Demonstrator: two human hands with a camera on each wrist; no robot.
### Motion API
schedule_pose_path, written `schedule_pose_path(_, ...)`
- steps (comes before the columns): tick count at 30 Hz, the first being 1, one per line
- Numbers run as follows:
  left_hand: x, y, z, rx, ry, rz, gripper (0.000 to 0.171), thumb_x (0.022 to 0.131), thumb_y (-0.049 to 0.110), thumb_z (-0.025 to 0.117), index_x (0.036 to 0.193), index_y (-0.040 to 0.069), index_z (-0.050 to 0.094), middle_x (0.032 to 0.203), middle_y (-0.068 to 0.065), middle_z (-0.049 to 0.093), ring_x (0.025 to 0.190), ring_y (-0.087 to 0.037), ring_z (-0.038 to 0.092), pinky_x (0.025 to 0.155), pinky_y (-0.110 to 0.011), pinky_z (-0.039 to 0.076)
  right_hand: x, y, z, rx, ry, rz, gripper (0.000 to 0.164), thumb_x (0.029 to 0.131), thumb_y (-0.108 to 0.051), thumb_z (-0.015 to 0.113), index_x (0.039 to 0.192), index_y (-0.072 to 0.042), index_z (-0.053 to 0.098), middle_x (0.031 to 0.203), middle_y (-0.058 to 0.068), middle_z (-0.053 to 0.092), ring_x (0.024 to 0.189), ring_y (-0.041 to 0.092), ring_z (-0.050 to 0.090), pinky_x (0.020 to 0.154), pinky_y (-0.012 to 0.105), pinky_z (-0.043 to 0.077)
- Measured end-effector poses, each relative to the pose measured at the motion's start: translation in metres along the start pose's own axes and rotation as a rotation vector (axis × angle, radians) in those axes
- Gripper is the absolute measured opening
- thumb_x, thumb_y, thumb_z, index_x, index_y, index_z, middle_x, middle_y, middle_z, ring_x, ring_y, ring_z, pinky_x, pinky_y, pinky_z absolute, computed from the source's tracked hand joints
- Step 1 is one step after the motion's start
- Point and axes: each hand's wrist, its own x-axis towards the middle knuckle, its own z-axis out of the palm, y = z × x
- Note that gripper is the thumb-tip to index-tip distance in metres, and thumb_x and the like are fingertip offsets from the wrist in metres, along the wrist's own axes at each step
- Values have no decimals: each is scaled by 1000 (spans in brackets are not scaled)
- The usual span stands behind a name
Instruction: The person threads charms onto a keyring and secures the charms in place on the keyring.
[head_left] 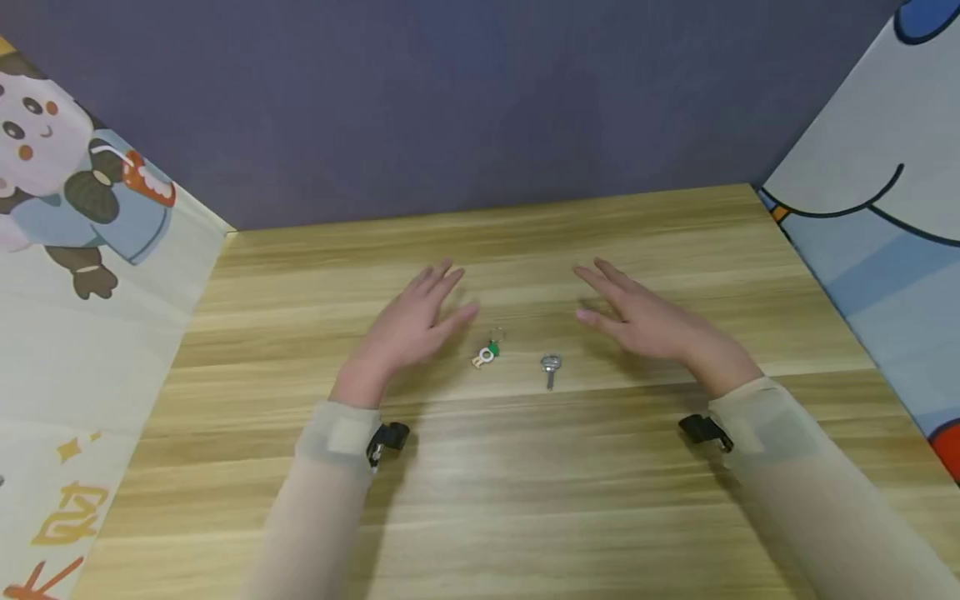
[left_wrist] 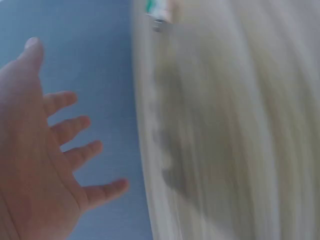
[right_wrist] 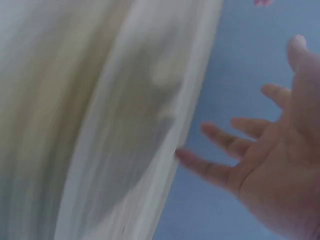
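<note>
A small keychain [head_left: 487, 353] with a green and white charm and a thin metal ring lies on the wooden table [head_left: 480, 500], between the two hands in the head view. To its right lies a silver key [head_left: 551, 370], its blade pointing toward the person. My left hand [head_left: 408, 325] hovers over the table left of the keychain, fingers extended and thumb spread toward it. On the other side, my right hand [head_left: 645, 317] is held above the table to the right of the key, fingers also extended. Both palms are bare in the wrist views.
A dark blue-grey panel [head_left: 480, 108] rises along the table's far edge. Cartoon-printed panels stand at the left [head_left: 120, 333] and right [head_left: 885, 275]. Small black camera mounts [head_left: 386, 439] sit on both wrists, over light sleeves.
</note>
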Motion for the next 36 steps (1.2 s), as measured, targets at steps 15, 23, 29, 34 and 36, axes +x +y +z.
schedule_pose_path(15,-6,8,26,-130,-116,59,89,96,65,68,166,21,36,168,-13,40,154,-38,42,125,-61,39,6,-2,29,-27,-11,-191,71,105,-42,67,166,-20,38,166,15,37,120,28,69,99,53,59)
schedule_pose_path(23,-2,9,33,-173,-154,78,84,96,52,76,165,20,40,150,-11,56,138,-31,56,120,-55,46,10,-3,41,27,-36,-238,64,101,-32,74,159,-19,50,156,13,50,126,31,63,107,55,57)
schedule_pose_path(29,6,7,35,-194,-185,125,80,93,46,82,160,19,48,126,-5,66,117,-23,62,109,-45,53,12,-1,49,61,-54,-249,59,96,-31,80,151,-21,60,147,8,58,132,32,59,110,58,52)
schedule_pose_path(34,10,5,42,-191,-174,143,76,91,48,82,156,21,54,111,0,64,102,-19,56,96,-38,50,14,2,55,85,-47,-269,49,93,-31,84,139,-24,70,139,3,65,133,32,56,114,62,40)
schedule_pose_path(36,11,4,45,-189,-165,138,74,92,49,81,155,22,55,107,2,62,98,-19,53,93,-37,46,14,3,57,93,-38,-271,46,91,-30,85,136,-26,72,135,1,67,131,30,57,112,60,37)
